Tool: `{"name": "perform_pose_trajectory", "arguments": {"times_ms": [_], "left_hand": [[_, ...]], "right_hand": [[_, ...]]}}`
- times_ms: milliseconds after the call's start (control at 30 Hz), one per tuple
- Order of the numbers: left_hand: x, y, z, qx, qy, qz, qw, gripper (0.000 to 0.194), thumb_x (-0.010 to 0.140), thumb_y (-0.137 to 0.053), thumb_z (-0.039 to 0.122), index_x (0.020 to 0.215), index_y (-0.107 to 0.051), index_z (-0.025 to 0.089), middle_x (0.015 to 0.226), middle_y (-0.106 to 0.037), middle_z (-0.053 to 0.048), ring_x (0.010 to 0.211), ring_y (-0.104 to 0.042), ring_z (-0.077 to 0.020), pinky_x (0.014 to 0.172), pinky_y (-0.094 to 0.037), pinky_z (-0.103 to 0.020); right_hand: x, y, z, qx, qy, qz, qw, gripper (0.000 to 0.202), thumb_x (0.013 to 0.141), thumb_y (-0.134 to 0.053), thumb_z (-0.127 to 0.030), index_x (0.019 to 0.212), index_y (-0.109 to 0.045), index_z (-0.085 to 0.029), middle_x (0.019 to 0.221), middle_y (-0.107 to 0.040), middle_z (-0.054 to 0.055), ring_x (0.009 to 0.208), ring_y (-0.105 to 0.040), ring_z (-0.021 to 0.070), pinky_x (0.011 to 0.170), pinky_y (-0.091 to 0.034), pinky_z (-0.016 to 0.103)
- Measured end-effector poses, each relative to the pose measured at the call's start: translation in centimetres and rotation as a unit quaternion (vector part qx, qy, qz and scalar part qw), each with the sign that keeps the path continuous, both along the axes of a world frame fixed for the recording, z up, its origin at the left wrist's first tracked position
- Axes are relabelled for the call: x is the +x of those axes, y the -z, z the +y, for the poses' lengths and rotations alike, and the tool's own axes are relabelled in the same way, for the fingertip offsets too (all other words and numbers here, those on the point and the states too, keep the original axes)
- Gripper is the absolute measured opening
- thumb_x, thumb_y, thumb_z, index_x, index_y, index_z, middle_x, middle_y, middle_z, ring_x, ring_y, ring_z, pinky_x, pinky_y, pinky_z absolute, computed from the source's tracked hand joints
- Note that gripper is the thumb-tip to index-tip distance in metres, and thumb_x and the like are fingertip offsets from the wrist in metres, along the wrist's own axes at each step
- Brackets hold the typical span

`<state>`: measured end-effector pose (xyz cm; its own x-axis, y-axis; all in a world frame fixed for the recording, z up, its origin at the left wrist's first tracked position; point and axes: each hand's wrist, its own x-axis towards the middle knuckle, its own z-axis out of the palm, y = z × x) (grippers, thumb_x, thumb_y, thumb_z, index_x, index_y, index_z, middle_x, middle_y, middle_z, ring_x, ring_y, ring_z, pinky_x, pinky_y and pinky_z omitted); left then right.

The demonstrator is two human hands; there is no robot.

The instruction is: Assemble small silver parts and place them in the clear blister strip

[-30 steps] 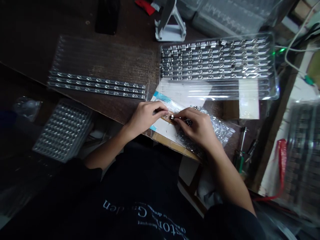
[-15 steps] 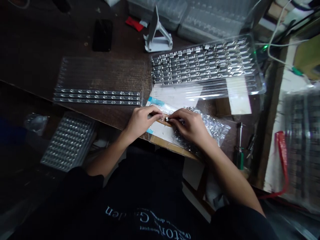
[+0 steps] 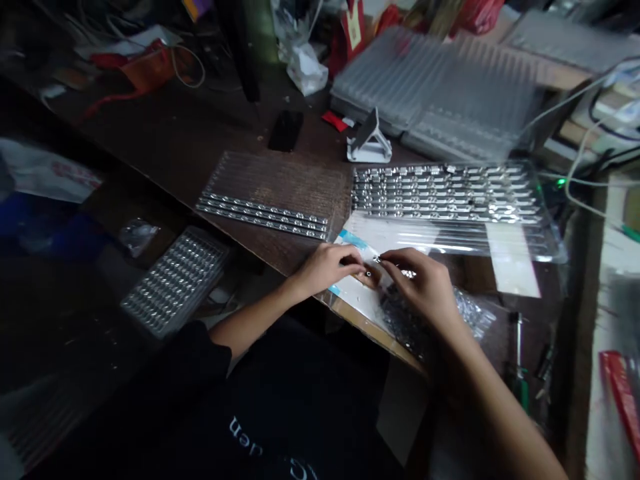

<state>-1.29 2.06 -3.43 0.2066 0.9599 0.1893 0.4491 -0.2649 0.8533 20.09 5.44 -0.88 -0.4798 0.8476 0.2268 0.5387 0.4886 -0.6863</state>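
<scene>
My right hand [image 3: 423,280] pinches a small shiny metal part [image 3: 377,259] between thumb and fingertips, held just above the work spot. Beside it, my left hand [image 3: 330,268] is closed, thumb and finger together at the edge of a small brown block [image 3: 371,277]; what they hold, if anything, is hidden. A tiny bright piece [image 3: 368,273] shows at those fingertips. Both hands are over a white board [image 3: 363,301] with blue tape at the table's edge. Under my right hand lies a clear plastic bag [image 3: 473,313] of small metal pieces.
A clear tray [image 3: 550,250] with rows of metal parts lies behind my hands. Another tray [image 3: 280,173], left, has 3 filled rows. A white stand [image 3: 370,150], a black phone-like slab [image 3: 286,131] and a green-handled screwdriver [image 3: 520,360] lie around. A filled tray [image 3: 175,280] sits lower left.
The head view has swung, so the scene sits further right and lower. My right hand has drawn away from the brown block and my left fingertips, with the small metal part in its pinch.
</scene>
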Motion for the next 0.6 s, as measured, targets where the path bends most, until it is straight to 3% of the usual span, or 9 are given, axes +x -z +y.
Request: {"name": "perform_pose_trajectory", "arguments": {"times_ms": [200, 367, 500, 600], "left_hand": [[-0.5, 0.6, 0.1, 0.013, 0.034, 0.011, 0.999, 0.006, 0.082, -0.078, 0.016, 0.085, -0.076, 0.021, 0.087, -0.080, -0.001, 0.081, -0.075, -0.0160, 0.079, -0.059, -0.028], [-0.6, 0.9, 0.2, 0.047, 0.038, 0.020, 0.998, 0.008, 0.084, -0.075, 0.015, 0.087, -0.078, 0.022, 0.090, -0.081, -0.002, 0.085, -0.076, -0.0182, 0.084, -0.060, -0.030], [-0.6, 0.7, 0.1, 0.061, -0.002, 0.005, 0.998, 0.017, 0.087, -0.069, 0.010, 0.095, -0.078, 0.021, 0.097, -0.080, -0.003, 0.090, -0.076, -0.0180, 0.086, -0.060, -0.030], [-0.6, 0.3, -0.1, 0.063, -0.001, 0.010, 0.998, 0.017, 0.087, -0.067, 0.009, 0.095, -0.077, 0.021, 0.096, -0.080, -0.003, 0.089, -0.076, -0.0176, 0.087, -0.059, -0.030]], "right_hand": [[-7.9, -2.2, 5.5, 0.034, -0.064, -0.106, 0.992, 0.011, 0.086, -0.065, -0.018, 0.088, -0.076, -0.020, 0.086, -0.077, 0.007, 0.074, -0.070, 0.0215, 0.068, -0.050, 0.032], [-13.6, -1.6, 8.7, 0.023, -0.093, -0.164, 0.982, 0.016, 0.082, -0.065, -0.009, 0.085, -0.079, -0.017, 0.092, -0.077, 0.013, 0.083, -0.071, 0.0231, 0.073, -0.050, 0.030], [-13.3, -1.4, 8.4, 0.023, -0.108, -0.162, 0.981, 0.021, 0.081, -0.063, -0.006, 0.086, -0.080, -0.018, 0.093, -0.078, 0.011, 0.087, -0.072, 0.0227, 0.079, -0.051, 0.029], [-9.3, -2.3, 7.4, 0.028, -0.107, -0.128, 0.986, 0.025, 0.085, -0.059, -0.008, 0.096, -0.080, -0.018, 0.104, -0.077, 0.010, 0.088, -0.071, 0.0210, 0.079, -0.051, 0.031]]}}
